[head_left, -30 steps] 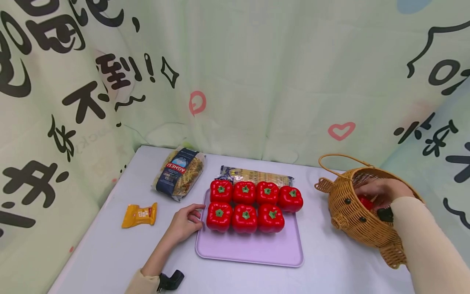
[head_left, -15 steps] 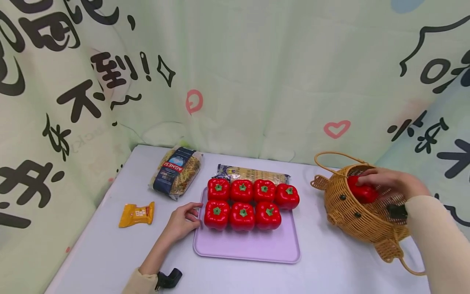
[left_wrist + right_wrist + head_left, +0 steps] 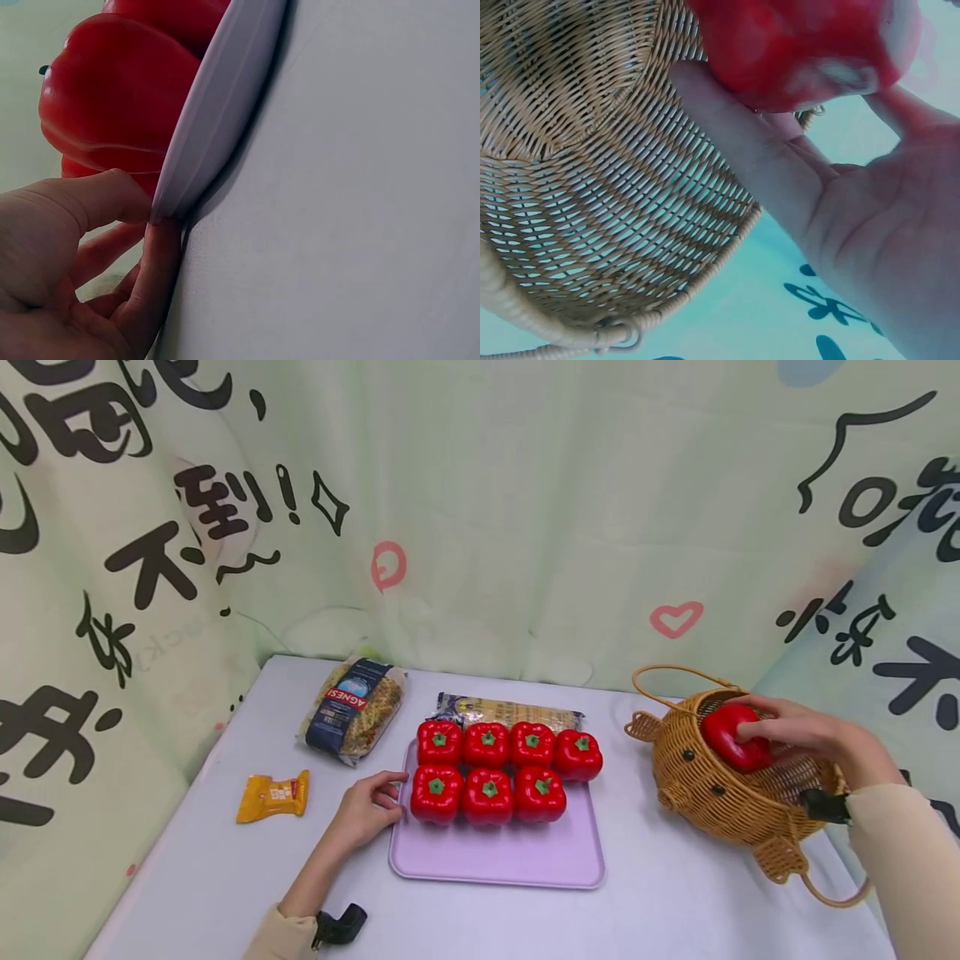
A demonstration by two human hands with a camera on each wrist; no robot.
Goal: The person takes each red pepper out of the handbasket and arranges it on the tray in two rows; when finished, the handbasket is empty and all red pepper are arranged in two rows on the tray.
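Note:
At the mouth of a tilted wicker basket [image 3: 738, 810] with a pig face, my right hand [image 3: 813, 735] grips a red bell pepper [image 3: 735, 739]. In the right wrist view the thumb and fingers curl round this bell pepper [image 3: 795, 52], and the woven inside of the basket shows below it. My left hand [image 3: 365, 812] pinches the left rim of a lilac tray [image 3: 495, 860], thumb on the edge and fingers against its outer side. Two rows of several red bell peppers [image 3: 487, 796] stand on the tray, green stems up. The rightmost pepper of the back row overlaps the tray's edge.
Behind the tray lies a long pack of pasta [image 3: 510, 712], partly hidden by the peppers. A bag of Agnesi pasta [image 3: 352, 710] lies at the back left. A small yellow packet [image 3: 272, 796] is left of my left hand. Printed curtains [image 3: 480, 510] hang behind the table.
My right hand has come up from inside the basket, bringing the bell pepper to its opening. The left hand stays at the tray rim. The whole view has shifted slightly.

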